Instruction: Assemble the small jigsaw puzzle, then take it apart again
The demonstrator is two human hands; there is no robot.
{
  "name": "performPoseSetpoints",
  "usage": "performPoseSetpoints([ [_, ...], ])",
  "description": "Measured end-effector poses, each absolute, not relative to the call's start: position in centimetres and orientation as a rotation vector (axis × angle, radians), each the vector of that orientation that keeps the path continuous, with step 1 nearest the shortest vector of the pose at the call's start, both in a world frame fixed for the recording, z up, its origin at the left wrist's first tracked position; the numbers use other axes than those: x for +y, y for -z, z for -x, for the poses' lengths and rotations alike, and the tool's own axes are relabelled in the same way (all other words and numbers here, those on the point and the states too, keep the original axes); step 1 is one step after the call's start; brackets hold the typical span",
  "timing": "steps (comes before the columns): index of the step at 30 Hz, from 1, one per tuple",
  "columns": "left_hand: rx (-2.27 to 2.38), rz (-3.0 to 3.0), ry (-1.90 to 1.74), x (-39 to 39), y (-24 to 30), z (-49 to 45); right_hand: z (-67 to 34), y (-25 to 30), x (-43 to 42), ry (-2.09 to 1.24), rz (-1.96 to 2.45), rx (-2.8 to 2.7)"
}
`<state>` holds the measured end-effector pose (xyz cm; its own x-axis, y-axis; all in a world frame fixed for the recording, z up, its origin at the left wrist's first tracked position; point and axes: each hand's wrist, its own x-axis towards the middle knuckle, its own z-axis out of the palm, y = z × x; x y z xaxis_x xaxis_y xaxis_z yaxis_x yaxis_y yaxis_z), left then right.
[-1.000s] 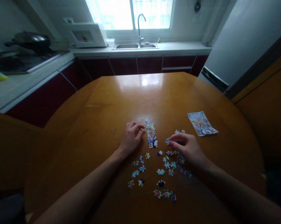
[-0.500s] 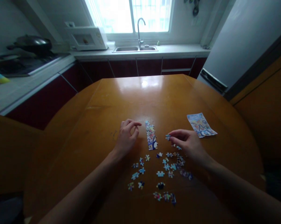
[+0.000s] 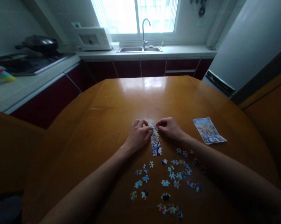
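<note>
A narrow strip of joined jigsaw puzzle pieces (image 3: 155,143) lies upright in front of me on the wooden table. My left hand (image 3: 139,134) rests at its upper left edge, fingers bent, the index finger and thumb against the strip. At the strip's upper right corner, my right hand (image 3: 170,128) pinches a small light-blue puzzle piece (image 3: 156,126), mostly covered by the fingertips. Loose puzzle pieces lie scattered nearer to me, among them a pale blue one (image 3: 165,183) and a dark one (image 3: 166,196).
A creased picture sheet (image 3: 208,130) lies on the table (image 3: 121,105) beyond my right forearm. Past the table's far edge are a counter with a sink (image 3: 131,49), a microwave (image 3: 92,39) and a pan (image 3: 39,43) on the stove. A fridge (image 3: 245,46) stands at right.
My right hand has moved left and away from me, carrying the puzzle piece to the strip's top. My left hand has come right onto the strip's edge. The view has shifted slightly.
</note>
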<state>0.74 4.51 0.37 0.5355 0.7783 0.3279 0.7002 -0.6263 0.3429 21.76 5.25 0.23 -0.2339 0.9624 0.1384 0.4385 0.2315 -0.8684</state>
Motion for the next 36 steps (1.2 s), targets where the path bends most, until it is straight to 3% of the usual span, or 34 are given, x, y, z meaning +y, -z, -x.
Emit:
performPoseSetpoints([
  [14,1.221,-2.602,-0.666,4.68,0.31,-0.37,-21.61,-0.20,5.79,-0.698,1.347,-2.023],
  [36,1.293,-2.502,-0.752,4.55,0.41,-0.29,-21.83,0.64,5.65,-0.695,1.310,-1.983],
])
